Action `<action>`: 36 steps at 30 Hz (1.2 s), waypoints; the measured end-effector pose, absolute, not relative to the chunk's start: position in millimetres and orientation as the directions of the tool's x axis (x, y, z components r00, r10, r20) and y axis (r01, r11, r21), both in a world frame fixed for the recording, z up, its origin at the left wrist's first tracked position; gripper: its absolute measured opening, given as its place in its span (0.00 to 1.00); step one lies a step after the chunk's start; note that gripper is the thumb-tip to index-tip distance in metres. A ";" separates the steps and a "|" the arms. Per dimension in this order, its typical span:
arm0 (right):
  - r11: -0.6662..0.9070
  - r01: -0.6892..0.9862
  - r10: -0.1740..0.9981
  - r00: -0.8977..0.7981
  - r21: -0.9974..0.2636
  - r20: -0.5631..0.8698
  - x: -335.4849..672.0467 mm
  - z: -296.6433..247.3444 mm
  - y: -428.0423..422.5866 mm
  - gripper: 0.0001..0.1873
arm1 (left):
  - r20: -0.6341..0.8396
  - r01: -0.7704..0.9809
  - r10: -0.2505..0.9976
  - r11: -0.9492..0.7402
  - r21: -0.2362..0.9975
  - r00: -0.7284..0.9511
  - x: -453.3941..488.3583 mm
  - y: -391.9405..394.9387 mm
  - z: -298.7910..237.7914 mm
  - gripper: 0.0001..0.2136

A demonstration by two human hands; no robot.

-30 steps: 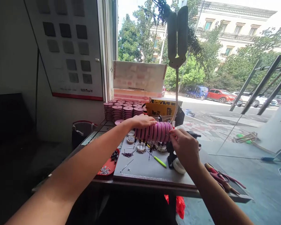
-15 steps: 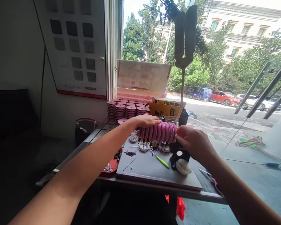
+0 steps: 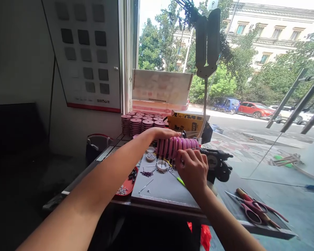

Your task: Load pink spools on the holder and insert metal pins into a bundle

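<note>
A row of pink foam spools (image 3: 178, 143) stands on edge side by side above the work board, with dark threaded pieces hanging from its front. My left hand (image 3: 167, 132) lies across the top of the row, palm down, fingers stretched out. In front of the row is my right hand (image 3: 193, 164), its fingers curled together near the hanging pieces; what they pinch, if anything, is hidden. Below the spools are a small white dish (image 3: 162, 166) and a bowl of small beads (image 3: 150, 157). A green-handled tool (image 3: 180, 181) lies partly behind my right hand.
Stacked pink spools (image 3: 136, 127) stand at the back left beside a yellow box (image 3: 184, 124). A red tray (image 3: 127, 186) holds small metal and black parts. Pink-handled scissors (image 3: 251, 211) and pliers (image 3: 261, 207) lie at right, near a black clamp-like device (image 3: 218, 165). A lamp pole rises behind.
My right hand has moved left and down, from the right end of the spool row to its front, uncovering the black device and scissors. My left hand stays on top.
</note>
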State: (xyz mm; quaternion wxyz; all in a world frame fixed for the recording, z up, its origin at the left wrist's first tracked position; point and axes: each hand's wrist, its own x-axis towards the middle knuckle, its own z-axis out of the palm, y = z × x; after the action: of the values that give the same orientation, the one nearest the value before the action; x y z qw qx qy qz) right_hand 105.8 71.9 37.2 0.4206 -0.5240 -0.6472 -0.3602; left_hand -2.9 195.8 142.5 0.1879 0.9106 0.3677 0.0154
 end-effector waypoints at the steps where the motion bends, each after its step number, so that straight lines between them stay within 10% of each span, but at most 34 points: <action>1: 0.180 0.983 0.367 -0.095 0.030 0.926 105.5 38.3 71.6 0.06 | -0.115 0.671 0.684 -0.647 0.362 0.720 -3.8 194.5 143.2 0.28; 25: 0.258 0.966 0.382 -0.130 0.030 0.915 111.9 42.7 65.9 0.06 | -0.068 0.642 0.656 -0.703 0.307 0.751 -4.3 173.4 143.6 0.22; 36: 0.294 0.920 0.418 0.119 -0.258 0.901 140.0 32.3 56.7 0.08 | -0.084 0.644 0.656 -0.695 0.319 0.750 -3.6 182.4 142.5 0.23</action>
State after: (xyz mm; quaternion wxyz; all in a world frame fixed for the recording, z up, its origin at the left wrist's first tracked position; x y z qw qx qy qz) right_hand 140.0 56.7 32.3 0.5158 -0.5417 -0.6174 -0.2437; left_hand -3.6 182.4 142.5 0.1664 0.9205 0.3530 0.0179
